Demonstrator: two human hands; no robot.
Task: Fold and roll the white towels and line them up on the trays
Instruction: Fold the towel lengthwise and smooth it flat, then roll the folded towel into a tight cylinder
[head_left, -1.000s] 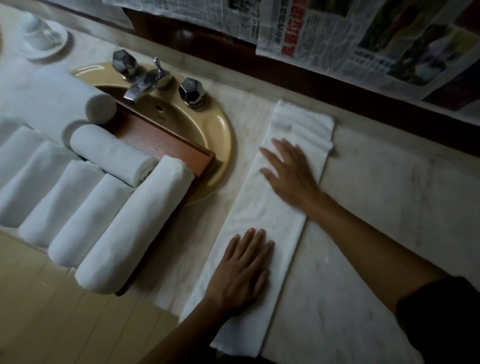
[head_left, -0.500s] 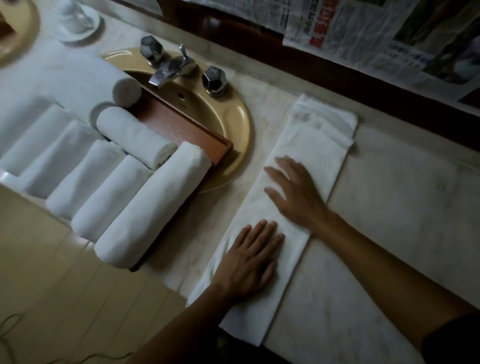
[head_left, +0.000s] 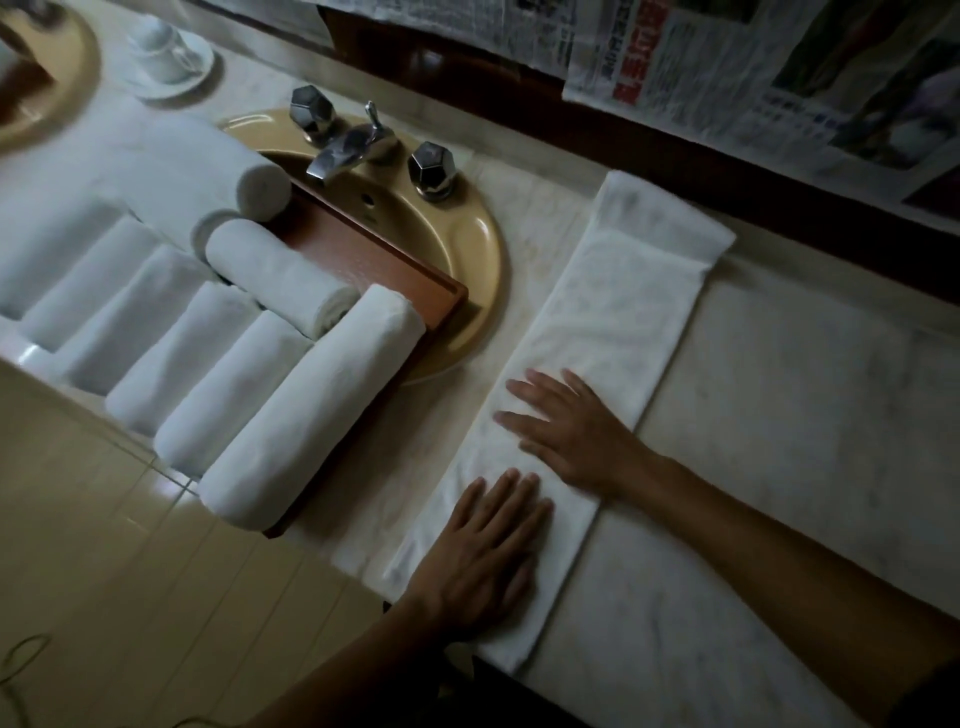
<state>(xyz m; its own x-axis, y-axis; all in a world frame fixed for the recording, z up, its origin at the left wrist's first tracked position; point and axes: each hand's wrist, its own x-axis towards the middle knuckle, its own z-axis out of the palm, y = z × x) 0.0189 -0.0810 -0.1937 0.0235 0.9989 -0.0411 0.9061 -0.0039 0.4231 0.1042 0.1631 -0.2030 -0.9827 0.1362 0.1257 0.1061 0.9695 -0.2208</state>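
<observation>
We see a long white towel, folded into a narrow strip, lying flat on the pale marble desk. It runs from the desk's front edge up to the dark wooden back wall, and its near end hangs a little over the front edge. The left hand lies palm down on the near part of the strip, fingers straight and close together, grasping nothing. The right hand lies flat just beyond it, reaching in from the right with its fingers spread and pointing left across the cloth, likewise released and only pressing on the towel. The two hands are close together but do not touch. To the left, a brown wooden tray sits across a yellow sink, and on it we count a row of rolled towels packed side by side, their near ends at the desk's front edge. Another roll lies across the far ends of that row, and one more lies behind it. A chrome faucet stands at the back of the sink, a white cup and saucer sit farther left, and newspaper sheets hang on the wall.
</observation>
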